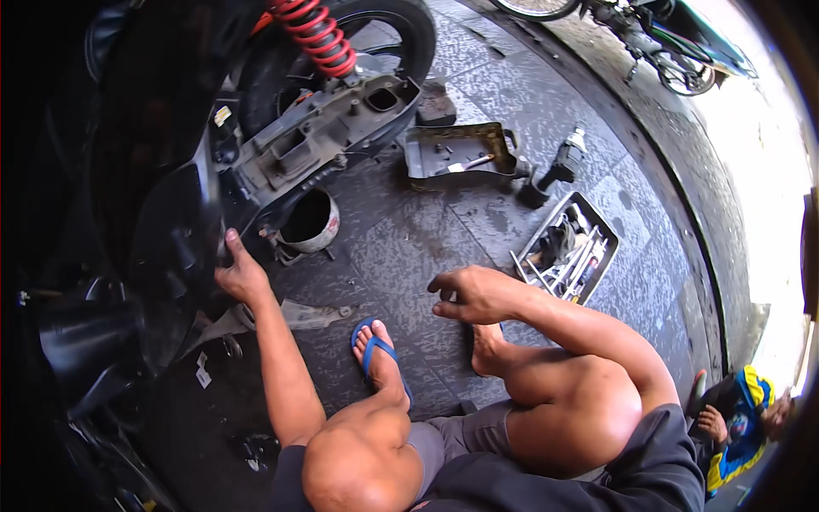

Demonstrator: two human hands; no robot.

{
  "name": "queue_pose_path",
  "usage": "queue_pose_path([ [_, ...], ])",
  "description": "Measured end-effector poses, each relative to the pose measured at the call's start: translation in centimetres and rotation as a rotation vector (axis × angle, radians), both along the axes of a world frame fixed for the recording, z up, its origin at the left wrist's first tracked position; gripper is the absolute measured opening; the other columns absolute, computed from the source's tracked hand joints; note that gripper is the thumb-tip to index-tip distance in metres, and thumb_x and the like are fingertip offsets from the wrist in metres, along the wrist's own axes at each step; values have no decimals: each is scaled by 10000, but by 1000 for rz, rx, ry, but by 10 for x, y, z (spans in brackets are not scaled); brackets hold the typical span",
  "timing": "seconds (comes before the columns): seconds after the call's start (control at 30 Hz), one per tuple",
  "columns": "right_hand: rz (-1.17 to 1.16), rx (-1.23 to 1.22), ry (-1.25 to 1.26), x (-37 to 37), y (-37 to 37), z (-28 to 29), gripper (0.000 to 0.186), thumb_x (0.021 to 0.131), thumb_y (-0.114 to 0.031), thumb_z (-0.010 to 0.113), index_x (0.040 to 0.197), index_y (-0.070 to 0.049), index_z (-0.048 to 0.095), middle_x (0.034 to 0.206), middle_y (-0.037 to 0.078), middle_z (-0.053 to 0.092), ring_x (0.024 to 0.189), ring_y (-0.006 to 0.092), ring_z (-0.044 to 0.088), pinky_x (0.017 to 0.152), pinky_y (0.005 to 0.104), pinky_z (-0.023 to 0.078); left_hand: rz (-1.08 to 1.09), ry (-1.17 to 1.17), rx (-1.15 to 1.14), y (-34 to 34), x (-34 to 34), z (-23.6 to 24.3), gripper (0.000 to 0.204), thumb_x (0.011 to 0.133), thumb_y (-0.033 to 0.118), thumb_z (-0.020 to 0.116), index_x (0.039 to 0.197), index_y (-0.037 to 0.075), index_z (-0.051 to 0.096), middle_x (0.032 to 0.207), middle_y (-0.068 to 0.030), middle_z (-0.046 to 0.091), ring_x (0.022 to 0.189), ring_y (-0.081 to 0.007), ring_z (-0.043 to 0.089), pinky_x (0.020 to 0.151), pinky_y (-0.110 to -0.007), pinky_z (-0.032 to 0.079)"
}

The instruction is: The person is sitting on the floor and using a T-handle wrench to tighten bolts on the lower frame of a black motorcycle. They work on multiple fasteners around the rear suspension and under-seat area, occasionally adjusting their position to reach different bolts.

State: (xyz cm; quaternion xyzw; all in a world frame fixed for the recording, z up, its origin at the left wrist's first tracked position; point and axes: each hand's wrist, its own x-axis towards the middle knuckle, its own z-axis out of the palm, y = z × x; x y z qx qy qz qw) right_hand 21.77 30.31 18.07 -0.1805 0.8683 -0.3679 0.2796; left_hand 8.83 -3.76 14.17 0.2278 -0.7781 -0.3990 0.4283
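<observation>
Black bodywork [175, 213] is standing at left, beside the grey casing [328, 128]. Left hand [242, 275] is apparently touching its edge, grip unclear; right hand [469, 292] is hovering empty, fingers loosely curled. Judged step: steadying that edge; continuing is likely calling for a clear hold.

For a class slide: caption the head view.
Left hand at a scooter's dark panel, right hand near a tool tray.
</observation>
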Motion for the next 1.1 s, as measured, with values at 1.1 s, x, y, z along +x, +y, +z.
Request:
queue_pose_path([
  [1.1,-940,-9,501,-167,65,-176,209,821,-158,643,1003,-65,687,968,184,673,923,379,640,823,451,510,-247,-716,130,-66,236,-187,271,944,182,548,1025,-73,596,851,-89,599,688,-162,500,612,-310,413],
])
